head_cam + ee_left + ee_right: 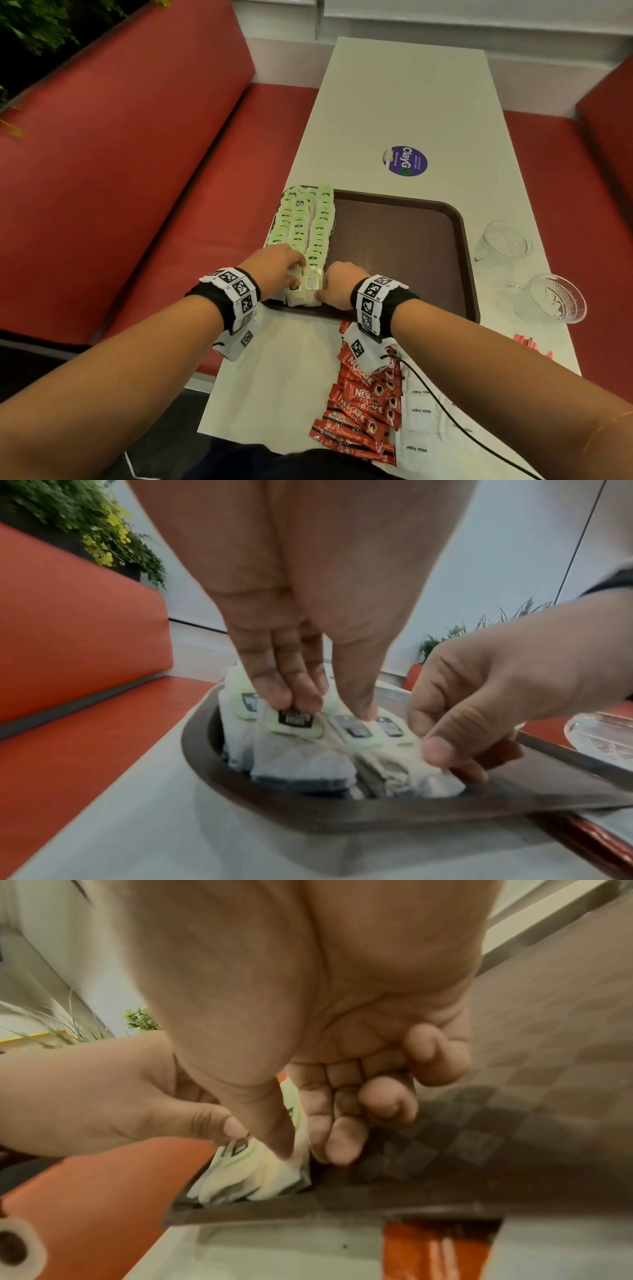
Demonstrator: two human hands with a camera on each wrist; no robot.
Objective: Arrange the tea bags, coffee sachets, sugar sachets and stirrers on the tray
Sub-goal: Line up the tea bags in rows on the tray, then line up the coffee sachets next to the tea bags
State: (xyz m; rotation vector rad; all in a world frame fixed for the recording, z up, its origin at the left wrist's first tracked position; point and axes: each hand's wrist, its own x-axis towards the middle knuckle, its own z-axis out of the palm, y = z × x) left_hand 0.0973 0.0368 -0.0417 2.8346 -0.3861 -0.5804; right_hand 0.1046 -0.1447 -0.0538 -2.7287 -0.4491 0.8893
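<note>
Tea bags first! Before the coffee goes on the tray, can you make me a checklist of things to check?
1. Tea bags in rows on the tray's left side: ok.
2. Nearest tea bag settled: not ok; left hand presses it, right hand pinches it.
3. Bare room on the tray for coffee: ok.
4. Coffee sachets within reach on the table: ok.
5. Sugar sachets beside them: ok.
6. Stirrers all there: cannot tell.

Head view: high, looking down toward 12 o'clock along the tabletop (404, 102). Wrist views: very close, low, along the fingers. All three share the tray's (459, 240) near-left corner, tea bags (308, 226) there.
</note>
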